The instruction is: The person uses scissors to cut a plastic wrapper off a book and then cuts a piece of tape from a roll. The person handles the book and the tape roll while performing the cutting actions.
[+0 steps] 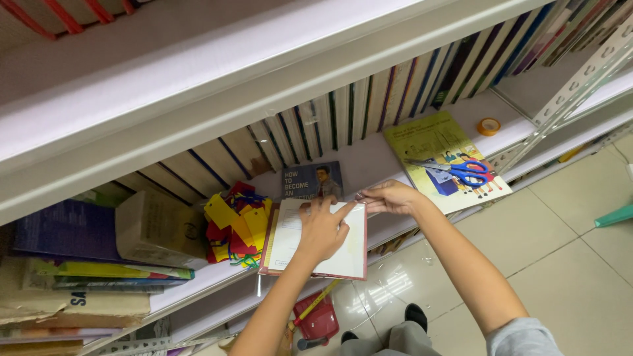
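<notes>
An open book with white inside pages and a reddish cover edge point(353, 254) lies on the front of a white shelf point(379, 161). My left hand point(321, 227) presses flat on its page, fingers spread. My right hand point(390, 196) pinches the book's upper right corner. Just behind the open book lies a dark blue book with a portrait on its cover point(311, 179).
Yellow and red tags on cords point(234, 224) pile left of the book, beside a brown box point(158, 227) and stacked books point(99, 271). Blue scissors point(458, 171) rest on a yellow-green book point(435, 142); a tape roll point(488, 126) sits farther right. Upright books line the shelf back. A red dustpan point(318, 320) lies on the floor.
</notes>
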